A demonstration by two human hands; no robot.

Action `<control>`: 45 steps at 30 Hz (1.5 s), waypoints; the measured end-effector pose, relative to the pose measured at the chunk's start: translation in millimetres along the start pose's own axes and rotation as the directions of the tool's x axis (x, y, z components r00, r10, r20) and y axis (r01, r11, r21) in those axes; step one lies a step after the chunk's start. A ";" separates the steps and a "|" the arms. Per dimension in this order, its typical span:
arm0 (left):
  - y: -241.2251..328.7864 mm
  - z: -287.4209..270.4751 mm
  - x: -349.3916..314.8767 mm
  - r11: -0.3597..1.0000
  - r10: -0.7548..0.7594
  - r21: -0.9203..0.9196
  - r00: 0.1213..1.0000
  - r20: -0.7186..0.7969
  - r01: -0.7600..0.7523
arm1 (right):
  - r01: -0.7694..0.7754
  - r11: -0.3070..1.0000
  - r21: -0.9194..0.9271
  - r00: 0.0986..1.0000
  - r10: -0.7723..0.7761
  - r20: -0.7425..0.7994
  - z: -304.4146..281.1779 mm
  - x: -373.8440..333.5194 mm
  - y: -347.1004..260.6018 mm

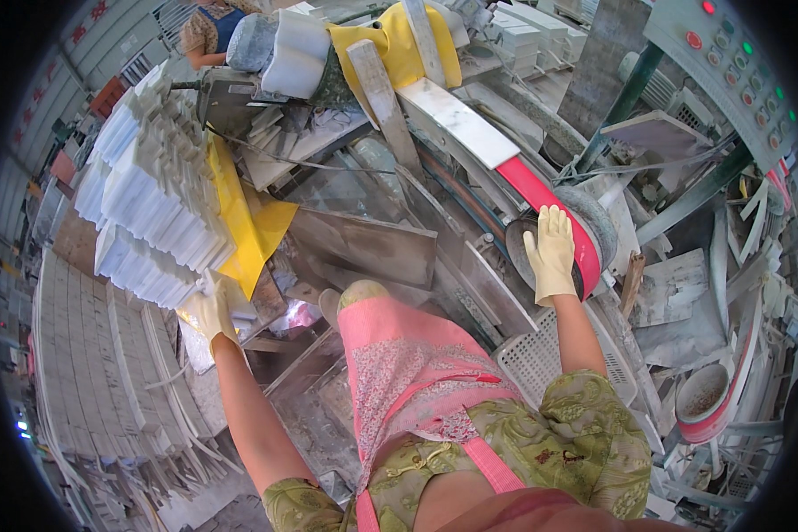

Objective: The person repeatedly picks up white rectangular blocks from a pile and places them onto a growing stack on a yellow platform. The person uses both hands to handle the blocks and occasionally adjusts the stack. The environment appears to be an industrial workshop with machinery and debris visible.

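Under the flat, spread fingers of the right hand [551, 254]: red belt [554, 211]. Left hand [208, 310], fingers curled, touches stacked white strips [155, 213]; feeding step judged; a strip must be gripped next.

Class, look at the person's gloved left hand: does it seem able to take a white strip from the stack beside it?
Probably yes. The left hand is already at the lower edge of the stack of white strips, with nothing between them.
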State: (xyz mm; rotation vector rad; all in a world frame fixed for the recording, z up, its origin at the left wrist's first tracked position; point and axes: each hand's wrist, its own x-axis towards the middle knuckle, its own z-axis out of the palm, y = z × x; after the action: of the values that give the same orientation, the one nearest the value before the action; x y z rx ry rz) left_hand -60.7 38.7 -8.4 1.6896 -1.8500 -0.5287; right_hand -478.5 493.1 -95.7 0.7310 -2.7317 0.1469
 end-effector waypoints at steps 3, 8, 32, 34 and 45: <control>-4.9 1.6 6.4 0.997 0.027 0.073 1.000 0.004 -0.027 | 0.005 1.000 -0.014 1.000 -0.005 -0.015 0.9 -1.9 1.0; -10.4 3.7 12.9 0.997 -0.054 0.050 0.997 0.047 0.052 | 0.002 1.000 -0.011 1.000 -0.002 -0.010 2.3 -4.6 3.6; -11.9 4.1 16.5 0.996 -0.023 0.088 0.998 0.054 0.019 | -0.019 1.000 0.002 0.997 0.019 -0.076 -0.3 -17.8 8.0; -9.0 2.2 11.2 0.998 -0.019 0.067 0.999 0.037 0.016 | -0.023 1.000 0.005 0.997 0.023 -0.068 -2.3 -19.1 8.2; 2.2 -1.8 1.4 0.998 -0.021 0.057 0.999 0.032 0.019 | -0.029 0.999 0.018 0.997 0.030 -0.074 -2.9 -25.8 12.8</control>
State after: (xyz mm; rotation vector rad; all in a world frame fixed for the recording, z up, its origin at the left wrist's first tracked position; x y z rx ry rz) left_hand -61.3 37.8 -5.4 1.7482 -1.8895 -0.5200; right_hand -462.9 516.8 -101.5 0.6763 -2.6743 0.1995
